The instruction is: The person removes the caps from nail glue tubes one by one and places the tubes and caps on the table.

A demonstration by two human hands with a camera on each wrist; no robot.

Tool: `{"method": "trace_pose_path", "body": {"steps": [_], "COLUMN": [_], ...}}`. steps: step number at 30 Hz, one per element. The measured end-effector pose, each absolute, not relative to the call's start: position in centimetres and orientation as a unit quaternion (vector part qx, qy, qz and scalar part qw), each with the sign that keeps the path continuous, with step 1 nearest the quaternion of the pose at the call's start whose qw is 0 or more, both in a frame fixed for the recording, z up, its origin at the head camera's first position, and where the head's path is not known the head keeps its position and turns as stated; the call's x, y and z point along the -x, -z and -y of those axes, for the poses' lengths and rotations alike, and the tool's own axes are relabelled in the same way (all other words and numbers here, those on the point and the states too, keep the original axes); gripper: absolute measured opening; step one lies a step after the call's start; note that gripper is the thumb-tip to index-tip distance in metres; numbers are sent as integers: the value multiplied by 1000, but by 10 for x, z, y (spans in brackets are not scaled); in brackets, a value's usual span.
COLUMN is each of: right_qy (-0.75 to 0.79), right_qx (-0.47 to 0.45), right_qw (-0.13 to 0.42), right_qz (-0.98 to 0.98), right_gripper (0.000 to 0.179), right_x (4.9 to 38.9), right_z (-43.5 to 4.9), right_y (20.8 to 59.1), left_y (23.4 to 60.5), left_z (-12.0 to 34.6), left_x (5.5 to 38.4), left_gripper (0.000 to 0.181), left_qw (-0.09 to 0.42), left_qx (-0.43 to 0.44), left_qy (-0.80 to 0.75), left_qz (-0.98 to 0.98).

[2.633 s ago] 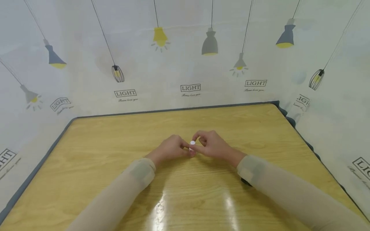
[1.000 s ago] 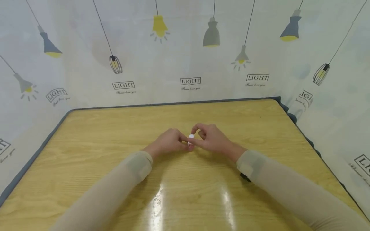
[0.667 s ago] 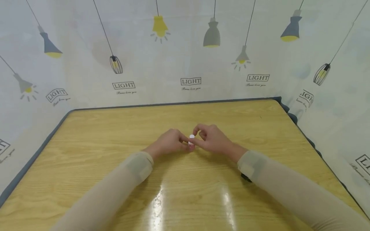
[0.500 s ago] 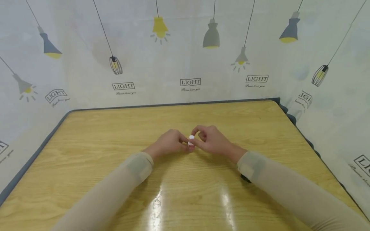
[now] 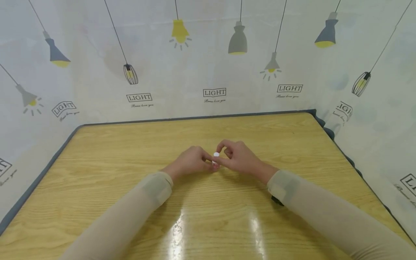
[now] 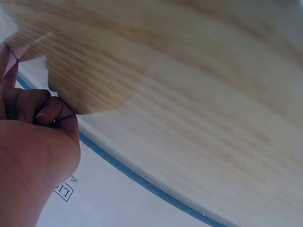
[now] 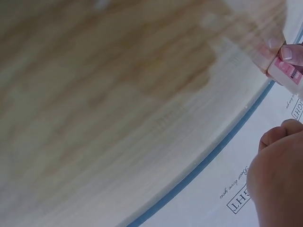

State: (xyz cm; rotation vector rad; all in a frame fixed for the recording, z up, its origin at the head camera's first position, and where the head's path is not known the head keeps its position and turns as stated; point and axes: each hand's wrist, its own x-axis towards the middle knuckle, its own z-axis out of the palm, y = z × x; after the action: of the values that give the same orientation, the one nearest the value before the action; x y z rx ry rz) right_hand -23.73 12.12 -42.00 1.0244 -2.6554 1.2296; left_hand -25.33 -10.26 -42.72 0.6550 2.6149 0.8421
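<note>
One bottle [image 5: 216, 165] upright | glossy wood-grain table [image 5: 113, 151] | blue edging [image 7: 199, 169] | pale lamp-print walls [image 5: 182, 74]

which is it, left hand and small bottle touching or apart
Touching: the right wrist view shows the left hand directly against the side of the bottle, with no gap between.

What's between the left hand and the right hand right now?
The small bottle, with its white cap, is between the left hand and the right hand; the head view shows it.
</note>
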Motion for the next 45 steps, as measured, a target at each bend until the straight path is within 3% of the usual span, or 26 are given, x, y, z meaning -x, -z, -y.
{"method": "trace_pose_path", "body": {"steps": [34, 42, 45], "right_qy": [-412, -393, -383], "right_qx": [-387, -328, -301], "right_qw": [41, 8, -4], "right_qz": [824, 859, 873], "right_gripper": [7, 31, 32], "right_x": [239, 237, 237], "right_z": [-123, -122, -121], "right_y": [422, 420, 419], "left_y": [424, 422, 421], "left_z": [101, 102, 102], "left_x": [252, 251, 250], "left_gripper": [15, 19, 19], "left_qw": [164, 175, 179], "left_qx": [-222, -210, -206], "left_qy": [-299, -312, -319], "left_qz": [-913, -910, -908]}}
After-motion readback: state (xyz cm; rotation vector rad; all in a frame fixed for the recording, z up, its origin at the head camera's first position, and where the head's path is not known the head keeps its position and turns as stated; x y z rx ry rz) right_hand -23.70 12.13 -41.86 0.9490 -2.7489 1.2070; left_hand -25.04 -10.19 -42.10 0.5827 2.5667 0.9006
